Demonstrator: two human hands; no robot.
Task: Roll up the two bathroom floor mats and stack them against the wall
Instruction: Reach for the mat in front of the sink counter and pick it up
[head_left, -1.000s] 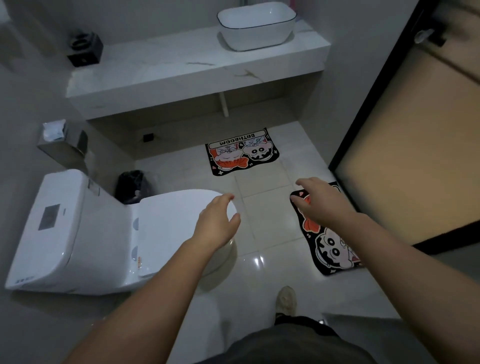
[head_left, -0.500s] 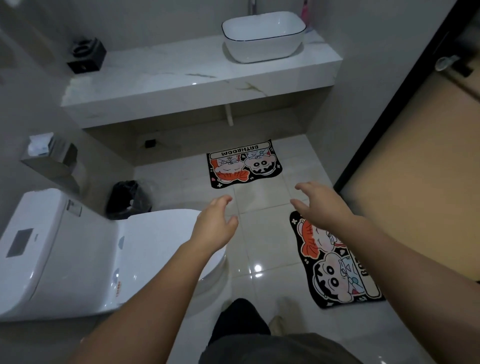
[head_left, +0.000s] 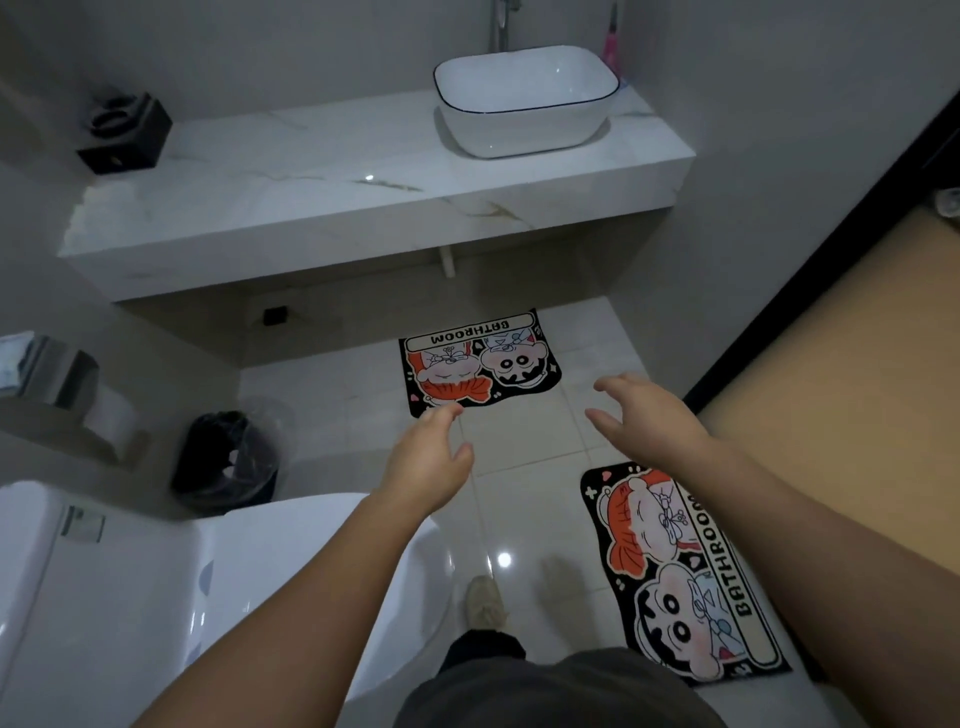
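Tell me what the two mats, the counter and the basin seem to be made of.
The far mat and near mat look like printed fabric, matte, no glare. The counter: polished marble or marble-look stone, veined, with a light glint. The basin: likely glossy white ceramic, thin dark rim line.

Black cartoon-print mats (head_left: 480, 364) (orange hair); white toilet (head_left: 156, 597).

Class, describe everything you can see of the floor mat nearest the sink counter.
The far mat lies flat, unrolled, on the pale floor tiles, its far edge below the marble counter. Black, soft-looking, wavy-edged, it shows two cartoon faces, orange hair and a white BATHROOM banner, upside down. Nothing lies on it.
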